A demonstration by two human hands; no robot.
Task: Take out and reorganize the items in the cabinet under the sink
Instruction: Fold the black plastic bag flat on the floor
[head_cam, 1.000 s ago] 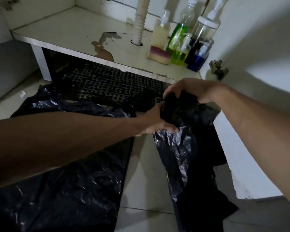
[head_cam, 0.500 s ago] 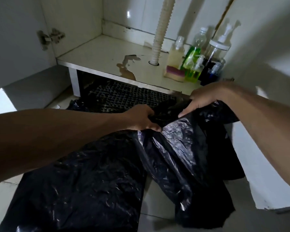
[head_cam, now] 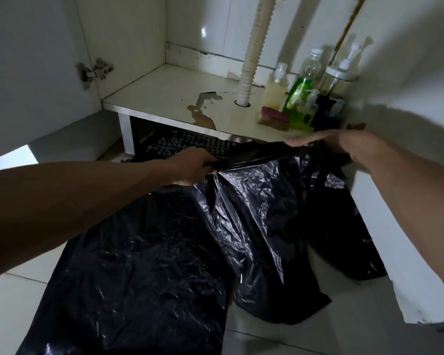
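A crumpled black plastic bag [head_cam: 256, 221] hangs in front of the open sink cabinet, stretched between both hands. My left hand [head_cam: 192, 167] grips its upper left edge. My right hand [head_cam: 336, 144] holds the upper right edge, fingers stretched out leftward along the rim. A second black plastic bag [head_cam: 128, 272] lies flat on the tiled floor below my left arm. On the cabinet shelf [head_cam: 164, 98] at the right stand a pale yellow bottle [head_cam: 276, 88], a green-liquid bottle [head_cam: 303, 90], a clear pump jar [head_cam: 340, 73] and a sponge [head_cam: 273, 117].
A white corrugated drain hose [head_cam: 254, 52] drops through the shelf. The shelf surface has a peeled brown patch [head_cam: 203, 111]. A dark grid mat [head_cam: 187, 144] lies under the shelf. The left door with its hinge [head_cam: 92, 73] and the right door [head_cam: 408, 201] stand open.
My hands have moved apart, spreading the bag's top edge wide. The view has lifted and shows more of the cabinet interior.
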